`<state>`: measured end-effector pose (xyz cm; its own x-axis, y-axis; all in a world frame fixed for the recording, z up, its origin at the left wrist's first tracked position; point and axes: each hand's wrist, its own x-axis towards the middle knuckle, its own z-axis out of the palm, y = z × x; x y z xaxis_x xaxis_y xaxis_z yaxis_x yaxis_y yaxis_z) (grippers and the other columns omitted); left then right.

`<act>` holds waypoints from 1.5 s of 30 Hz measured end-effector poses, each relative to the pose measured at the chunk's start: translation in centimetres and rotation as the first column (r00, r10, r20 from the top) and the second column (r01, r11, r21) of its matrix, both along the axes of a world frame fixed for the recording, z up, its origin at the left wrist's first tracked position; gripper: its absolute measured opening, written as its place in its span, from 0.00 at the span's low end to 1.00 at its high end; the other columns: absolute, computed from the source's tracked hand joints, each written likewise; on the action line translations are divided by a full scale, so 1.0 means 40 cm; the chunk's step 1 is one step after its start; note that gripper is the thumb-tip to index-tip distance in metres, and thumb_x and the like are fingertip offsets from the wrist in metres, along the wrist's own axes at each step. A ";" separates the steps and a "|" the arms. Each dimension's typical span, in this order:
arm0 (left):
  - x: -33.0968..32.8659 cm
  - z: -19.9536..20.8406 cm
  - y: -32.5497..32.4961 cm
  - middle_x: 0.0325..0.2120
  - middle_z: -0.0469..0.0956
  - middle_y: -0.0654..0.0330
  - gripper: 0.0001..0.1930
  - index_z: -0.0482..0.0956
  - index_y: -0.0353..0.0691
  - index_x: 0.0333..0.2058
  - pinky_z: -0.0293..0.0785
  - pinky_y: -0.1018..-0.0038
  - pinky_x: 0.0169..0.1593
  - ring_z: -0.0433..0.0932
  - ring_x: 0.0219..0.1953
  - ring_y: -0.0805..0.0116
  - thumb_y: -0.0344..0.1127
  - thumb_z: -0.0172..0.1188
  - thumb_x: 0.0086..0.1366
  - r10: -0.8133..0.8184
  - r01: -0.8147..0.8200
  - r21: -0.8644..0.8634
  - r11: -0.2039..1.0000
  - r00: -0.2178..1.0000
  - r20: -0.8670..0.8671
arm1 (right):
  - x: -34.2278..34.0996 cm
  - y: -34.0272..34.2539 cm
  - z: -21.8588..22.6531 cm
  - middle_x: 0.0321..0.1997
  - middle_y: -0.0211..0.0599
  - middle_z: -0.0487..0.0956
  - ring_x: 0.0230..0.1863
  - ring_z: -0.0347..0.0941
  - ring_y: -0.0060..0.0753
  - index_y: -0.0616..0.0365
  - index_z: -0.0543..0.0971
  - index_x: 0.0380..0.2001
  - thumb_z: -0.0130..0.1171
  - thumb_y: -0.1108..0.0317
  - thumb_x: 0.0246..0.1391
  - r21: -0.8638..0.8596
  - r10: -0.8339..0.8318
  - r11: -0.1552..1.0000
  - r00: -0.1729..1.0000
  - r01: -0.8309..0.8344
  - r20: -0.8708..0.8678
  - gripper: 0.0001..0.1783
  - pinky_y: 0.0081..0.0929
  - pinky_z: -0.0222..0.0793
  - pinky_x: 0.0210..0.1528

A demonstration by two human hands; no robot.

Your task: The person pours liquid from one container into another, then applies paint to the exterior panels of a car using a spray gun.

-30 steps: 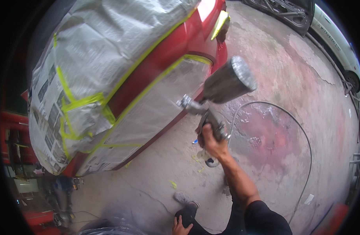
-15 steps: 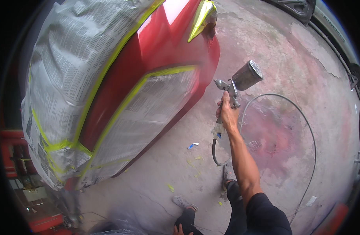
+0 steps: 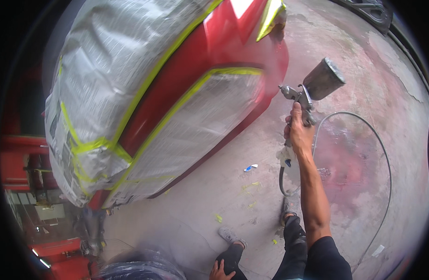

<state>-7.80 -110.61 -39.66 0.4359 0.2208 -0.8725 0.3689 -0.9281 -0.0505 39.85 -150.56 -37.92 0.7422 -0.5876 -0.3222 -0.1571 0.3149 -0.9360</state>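
Head view: right hand (image 3: 298,133) clamped round the grip of a spray gun (image 3: 310,91), at 2 o'clock, nozzle facing a red car panel (image 3: 223,42) at 12 o'clock, masked with paper (image 3: 111,70) and yellow tape (image 3: 177,100). Hose (image 3: 385,154) loops over the concrete floor (image 3: 233,186). Left hand (image 3: 220,270), 6 o'clock, rests on a knee, fingers loosely apart.

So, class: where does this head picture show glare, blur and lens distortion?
Head view: glare whitens the top of the red car panel; the masking paper looks motion-blurred; the fisheye bends edges toward a dark rim; the right hand and spray gun stay fairly sharp.
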 end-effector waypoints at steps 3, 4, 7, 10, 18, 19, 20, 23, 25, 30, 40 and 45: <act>-0.004 -0.014 0.051 0.68 0.49 0.39 0.53 0.47 0.50 0.71 0.58 0.51 0.66 0.55 0.68 0.39 0.70 0.60 0.54 -0.032 0.033 -0.028 0.999 0.999 0.019 | -0.087 0.086 0.121 0.19 0.29 0.72 0.13 0.67 0.19 0.61 0.75 0.30 0.59 0.49 0.62 -0.018 0.017 1.000 0.994 -0.015 0.105 0.23 0.22 0.61 0.13; 0.018 -0.009 0.056 0.68 0.49 0.40 0.53 0.47 0.50 0.71 0.58 0.52 0.67 0.55 0.68 0.40 0.70 0.60 0.54 -0.033 0.034 -0.053 0.998 0.999 0.012 | -0.123 0.103 0.150 0.19 0.29 0.72 0.13 0.67 0.19 0.61 0.75 0.30 0.59 0.49 0.62 -0.016 0.030 0.999 0.993 -0.029 0.112 0.23 0.22 0.61 0.13; -0.008 -0.009 0.109 0.69 0.50 0.43 0.48 0.52 0.52 0.69 0.60 0.52 0.66 0.57 0.68 0.42 0.67 0.60 0.56 0.010 -0.006 -0.060 0.998 0.998 0.055 | -0.213 0.181 0.222 0.20 0.29 0.73 0.14 0.67 0.21 0.62 0.75 0.33 0.62 0.58 0.61 -0.160 0.281 0.953 0.946 -0.256 0.163 0.16 0.23 0.62 0.16; 0.003 -0.048 0.165 0.69 0.49 0.45 0.49 0.51 0.52 0.70 0.61 0.54 0.66 0.57 0.68 0.42 0.67 0.60 0.56 -0.027 0.032 -0.081 0.996 0.998 0.064 | -0.250 0.257 0.295 0.18 0.34 0.73 0.17 0.68 0.26 0.61 0.74 0.33 0.65 0.67 0.56 -0.389 0.515 0.822 0.833 -0.415 0.201 0.11 0.28 0.63 0.21; -0.006 -0.032 0.179 0.71 0.46 0.45 0.52 0.46 0.50 0.71 0.59 0.56 0.67 0.53 0.70 0.46 0.69 0.57 0.55 -0.028 0.023 -0.074 0.997 0.996 -0.079 | -0.251 0.371 0.485 0.17 0.30 0.72 0.19 0.68 0.22 0.60 0.78 0.33 0.65 0.58 0.57 -0.099 0.890 0.448 0.433 -0.889 0.142 0.15 0.27 0.64 0.23; -0.009 -0.028 0.170 0.71 0.46 0.45 0.52 0.46 0.50 0.71 0.59 0.56 0.67 0.53 0.70 0.46 0.69 0.57 0.55 -0.034 0.027 -0.093 0.995 0.996 -0.079 | -0.239 0.360 0.499 0.17 0.30 0.72 0.19 0.68 0.22 0.60 0.78 0.33 0.65 0.58 0.57 -0.108 0.891 0.449 0.436 -0.887 0.125 0.15 0.27 0.64 0.23; -0.013 -0.021 0.166 0.71 0.46 0.45 0.52 0.46 0.50 0.71 0.58 0.57 0.68 0.52 0.71 0.46 0.70 0.57 0.56 -0.035 0.028 -0.074 0.997 0.994 -0.101 | -0.226 0.347 0.509 0.18 0.27 0.72 0.19 0.67 0.19 0.62 0.78 0.35 0.64 0.59 0.58 -0.116 0.881 0.467 0.450 -0.876 0.146 0.15 0.24 0.63 0.22; -0.005 -0.008 0.109 0.71 0.46 0.45 0.52 0.49 0.50 0.71 0.54 0.58 0.70 0.50 0.71 0.47 0.71 0.56 0.56 -0.023 0.016 -0.049 0.999 0.989 -0.147 | -0.183 0.275 0.523 0.20 0.26 0.73 0.17 0.67 0.16 0.64 0.78 0.37 0.62 0.59 0.61 -0.171 0.773 0.633 0.604 -0.755 0.194 0.16 0.19 0.64 0.18; 0.020 0.017 0.075 0.71 0.46 0.46 0.52 0.50 0.49 0.71 0.53 0.59 0.70 0.50 0.72 0.47 0.72 0.55 0.55 -0.004 0.000 -0.025 1.000 0.985 -0.170 | -0.145 0.192 0.498 0.21 0.28 0.74 0.15 0.67 0.17 0.64 0.76 0.37 0.59 0.59 0.63 -0.205 0.692 0.720 0.709 -0.663 0.136 0.15 0.20 0.63 0.15; 0.062 0.066 0.006 0.71 0.47 0.46 0.48 0.55 0.49 0.70 0.52 0.59 0.71 0.50 0.72 0.47 0.72 0.52 0.57 0.158 -0.155 0.033 0.987 0.976 -0.147 | -0.014 0.015 0.555 0.21 0.29 0.74 0.14 0.68 0.19 0.60 0.77 0.34 0.55 0.51 0.65 -0.159 0.392 0.912 0.917 -0.378 0.071 0.20 0.21 0.61 0.13; 0.159 0.103 0.064 0.71 0.45 0.44 0.50 0.51 0.49 0.71 0.53 0.57 0.70 0.49 0.72 0.47 0.72 0.51 0.57 0.136 -0.128 0.055 0.990 0.977 -0.166 | 0.026 -0.079 0.586 0.21 0.27 0.74 0.16 0.68 0.16 0.61 0.77 0.35 0.57 0.55 0.64 -0.353 -0.035 0.931 0.987 0.090 0.159 0.17 0.21 0.61 0.16; 0.217 0.032 0.165 0.72 0.42 0.44 0.57 0.43 0.50 0.72 0.51 0.55 0.71 0.44 0.73 0.46 0.73 0.57 0.53 -0.064 0.058 -0.060 0.997 0.994 -0.089 | -0.125 0.063 0.564 0.19 0.26 0.72 0.16 0.67 0.16 0.60 0.77 0.36 0.57 0.59 0.64 -0.409 -0.010 0.913 1.000 0.012 0.007 0.14 0.21 0.61 0.17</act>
